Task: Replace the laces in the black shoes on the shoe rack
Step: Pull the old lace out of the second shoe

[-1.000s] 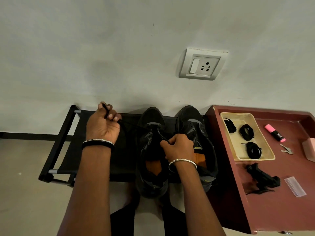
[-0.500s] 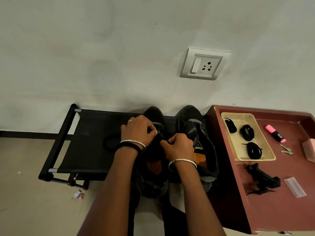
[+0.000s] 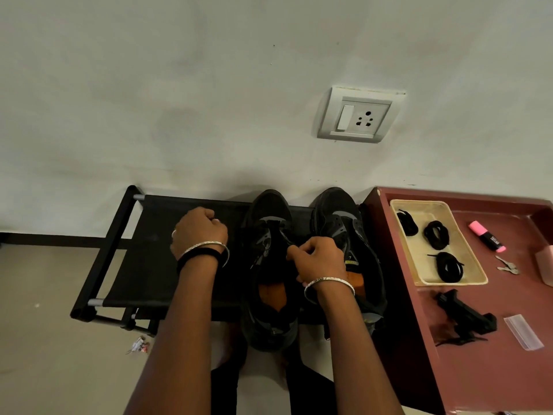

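Two black shoes stand side by side on the black shoe rack (image 3: 119,235), toes to the wall. My left hand (image 3: 200,232) is a closed fist over the rack's fabric, just left of the left shoe (image 3: 270,232). It pinches the shoe's black lace, which hardly shows against the dark fabric. My right hand (image 3: 317,259) grips the left shoe's upper near the tongue and partly covers the right shoe (image 3: 338,211). Coiled black laces (image 3: 436,234) lie in a cream tray (image 3: 475,280) to the right.
The tray sits on a dark red table (image 3: 493,369) with a pink highlighter (image 3: 487,236), keys (image 3: 507,265), a black tool (image 3: 466,316) and a clear plastic sleeve (image 3: 523,332). A wall socket (image 3: 359,115) is above. Litter (image 3: 139,345) lies on the floor.
My left hand went from far left to the shoe's eyelets, then drew back left over the rack. My right hand stayed on the left shoe.
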